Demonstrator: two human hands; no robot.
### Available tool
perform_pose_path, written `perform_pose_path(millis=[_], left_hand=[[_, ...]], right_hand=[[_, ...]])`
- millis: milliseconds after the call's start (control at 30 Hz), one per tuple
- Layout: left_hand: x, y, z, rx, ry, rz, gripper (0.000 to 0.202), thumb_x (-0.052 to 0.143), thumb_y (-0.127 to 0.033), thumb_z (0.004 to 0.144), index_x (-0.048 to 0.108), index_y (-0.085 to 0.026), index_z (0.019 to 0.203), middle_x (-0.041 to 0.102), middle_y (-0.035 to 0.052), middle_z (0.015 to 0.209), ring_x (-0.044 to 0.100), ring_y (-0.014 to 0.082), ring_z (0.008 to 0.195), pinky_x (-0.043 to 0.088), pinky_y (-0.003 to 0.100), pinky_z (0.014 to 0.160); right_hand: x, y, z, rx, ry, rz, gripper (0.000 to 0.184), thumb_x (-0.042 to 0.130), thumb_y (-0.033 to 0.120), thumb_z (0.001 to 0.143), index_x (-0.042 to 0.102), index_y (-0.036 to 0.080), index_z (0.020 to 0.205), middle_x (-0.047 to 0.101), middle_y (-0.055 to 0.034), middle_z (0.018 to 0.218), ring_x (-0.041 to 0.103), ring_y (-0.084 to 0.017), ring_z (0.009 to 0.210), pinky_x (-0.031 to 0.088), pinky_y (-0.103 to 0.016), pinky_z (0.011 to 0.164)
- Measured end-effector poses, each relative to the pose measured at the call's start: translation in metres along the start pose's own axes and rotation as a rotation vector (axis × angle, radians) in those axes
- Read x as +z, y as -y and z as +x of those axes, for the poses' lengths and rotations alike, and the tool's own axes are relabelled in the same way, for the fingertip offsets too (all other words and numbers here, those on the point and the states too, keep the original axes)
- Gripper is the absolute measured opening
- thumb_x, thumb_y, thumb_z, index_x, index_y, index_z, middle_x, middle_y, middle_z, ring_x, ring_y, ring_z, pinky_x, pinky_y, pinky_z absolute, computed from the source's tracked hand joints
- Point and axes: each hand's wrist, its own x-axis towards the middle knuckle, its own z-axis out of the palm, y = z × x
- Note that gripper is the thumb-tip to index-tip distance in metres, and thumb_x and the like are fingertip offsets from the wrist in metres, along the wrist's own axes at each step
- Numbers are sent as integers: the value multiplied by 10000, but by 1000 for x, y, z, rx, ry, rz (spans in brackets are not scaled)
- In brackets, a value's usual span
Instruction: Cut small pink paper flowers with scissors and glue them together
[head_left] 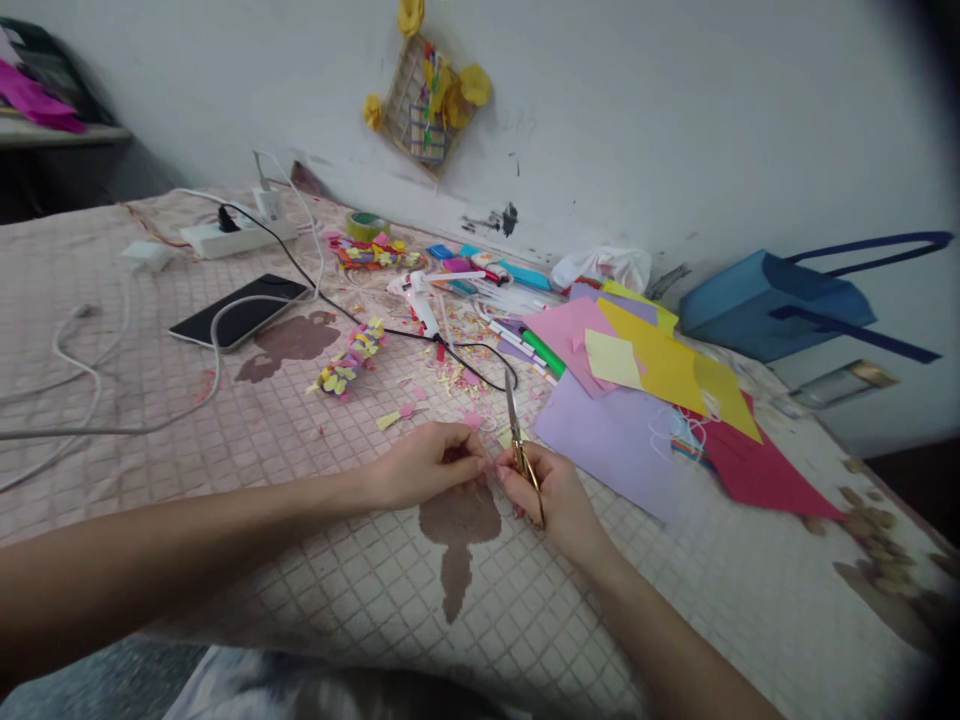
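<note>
My right hand (559,500) is closed round the gold handles of a small pair of scissors (517,430), whose blades point away from me. My left hand (424,462) is pinched shut on a tiny pink paper scrap (487,466) right beside the scissors. Both hands hover over the quilted pink bedspread (300,420), almost touching each other. Small paper snippets (397,415) lie just beyond my fingers.
Coloured paper sheets (645,370) spread out to the right, markers (529,340) and a glue gun (420,295) behind. A phone (238,310), cables and a power strip (232,236) lie far left. A blue bag (780,300) leans on the wall. Folded paper chains (352,358) sit mid-bed.
</note>
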Motion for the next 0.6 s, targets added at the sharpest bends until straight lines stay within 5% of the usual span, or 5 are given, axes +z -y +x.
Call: perform_pose_path(millis=[600], left_hand=[[-4,-1,2,-39,-1,-49,151,566,-280,761,567,-130,751,600,4,626,564,101,573,427,198,534]], right_hand=[[-2,-5,1,71,60,52,124,527,274,754,544,155,728,427,63,484,393,-66,404,324,-167,385]])
